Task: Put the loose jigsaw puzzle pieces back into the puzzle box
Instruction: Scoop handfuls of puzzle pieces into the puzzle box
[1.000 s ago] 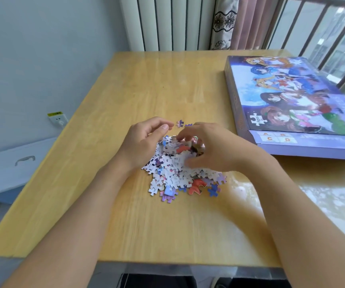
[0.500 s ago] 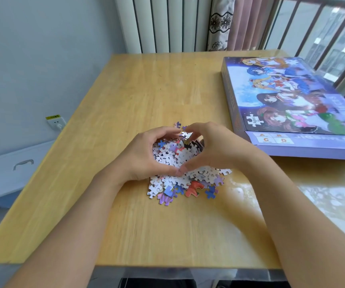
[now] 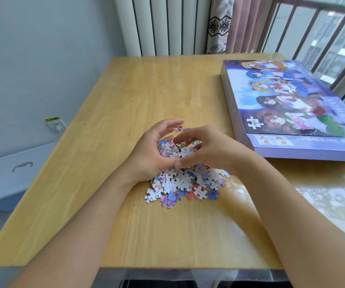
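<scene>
We look down from head height at a light wooden desk (image 3: 126, 104) with two bare forearms reaching in from the lower edge. Near the middle of the desk lies a heap of loose jigsaw puzzle pieces (image 3: 185, 182), mostly showing white backs, with a few purple, blue and red faces at the near edge. The left hand (image 3: 154, 151) and the right hand (image 3: 211, 148) are cupped together over the far part of the heap, thumbs touching at the near side, the fingers (image 3: 172, 123) of the left hand curved and slightly spread, those of the right curled inward; between them they hold a handful of pieces (image 3: 178, 149) gathered up from the pile. Two or three stray pieces (image 3: 179, 128) lie just beyond the fingertips. To the right, well apart from the heap, the puzzle box (image 3: 292, 104) lies flat and closed with its lid on, its long axis running away from us toward the window, slightly angled to the right. The lid shows a cartoon illustration of several characters against a purple night sky. A white puzzle-piece emblem (image 3: 254, 122) on it reads "Ages" with a number we cannot make out. The near end carries a grid (image 3: 273, 139) of orange letters A, B, C and D, and beside it pale lettering begins "JIGSAW"; the rest runs out of view. Along the lid's right edge is faint writing ending in "PIECES". On the wall at left a white power socket (image 3: 56, 125) bears a yellow sticker too small to read.
</scene>
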The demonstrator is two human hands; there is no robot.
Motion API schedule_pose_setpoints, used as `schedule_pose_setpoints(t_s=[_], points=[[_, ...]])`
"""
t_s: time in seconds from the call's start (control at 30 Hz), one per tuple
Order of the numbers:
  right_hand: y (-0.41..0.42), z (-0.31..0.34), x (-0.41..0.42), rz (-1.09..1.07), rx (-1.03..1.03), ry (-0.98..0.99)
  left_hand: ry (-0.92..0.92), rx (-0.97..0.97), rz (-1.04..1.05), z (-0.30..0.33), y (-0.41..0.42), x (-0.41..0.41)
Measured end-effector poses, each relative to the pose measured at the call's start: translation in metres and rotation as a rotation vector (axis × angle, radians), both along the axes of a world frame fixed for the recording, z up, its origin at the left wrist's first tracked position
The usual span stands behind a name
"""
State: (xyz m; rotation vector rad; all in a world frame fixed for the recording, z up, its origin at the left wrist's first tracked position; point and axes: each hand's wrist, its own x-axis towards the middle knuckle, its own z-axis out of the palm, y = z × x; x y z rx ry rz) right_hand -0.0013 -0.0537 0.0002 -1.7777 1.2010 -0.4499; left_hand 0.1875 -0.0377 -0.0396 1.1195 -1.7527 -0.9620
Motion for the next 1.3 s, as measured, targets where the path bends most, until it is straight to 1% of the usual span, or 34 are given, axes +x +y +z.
schedule_pose_setpoints(t_s=[0.17, 0.27, 0.33, 0.4, 0.5, 0.6, 0.67, 0.77, 0.83, 1.03, 1.17, 1.3], points=[[-0.001, -0.001, -0.002, 0.034, 0.047, -0.061, 0.041, 0.005, -0.021, -0.001, -0.002, 0.000], [-0.002, -0.003, -0.002, 0.011, 0.100, -0.122, 0.127, 0.015, 0.010, 0.000, -0.005, -0.003], [-0.002, -0.004, 0.000, 0.012, 0.110, -0.156, 0.144, 0.014, 0.033, 0.001, -0.007, -0.005], [0.000, -0.006, 0.005, 0.001, 0.031, -0.124, 0.129, 0.008, 0.060, -0.001, -0.009, -0.006], [0.004, -0.008, 0.015, -0.016, -0.161, 0.022, 0.161, 0.010, 0.144, -0.001, -0.009, -0.013], [0.009, -0.012, 0.024, -0.040, -0.291, 0.098, 0.270, 0.066, 0.206, 0.004, -0.007, -0.018], [0.009, -0.013, 0.026, -0.042, -0.332, 0.136, 0.377, 0.126, 0.201, 0.004, -0.008, -0.019], [0.007, -0.012, 0.022, -0.020, -0.332, 0.156, 0.505, 0.165, 0.198, 0.005, -0.008, -0.020], [0.006, -0.010, 0.019, -0.035, -0.318, 0.137, 0.545, 0.173, 0.216, 0.007, -0.008, -0.021], [0.004, -0.007, 0.016, -0.044, -0.274, 0.109, 0.610, 0.148, 0.291, 0.012, -0.007, -0.019], [0.002, -0.008, 0.014, 0.023, -0.208, 0.193, 0.646, 0.138, 0.323, 0.012, -0.007, -0.019], [0.004, -0.007, 0.016, 0.058, -0.243, 0.252, 0.664, 0.106, 0.314, 0.011, -0.007, -0.021]])
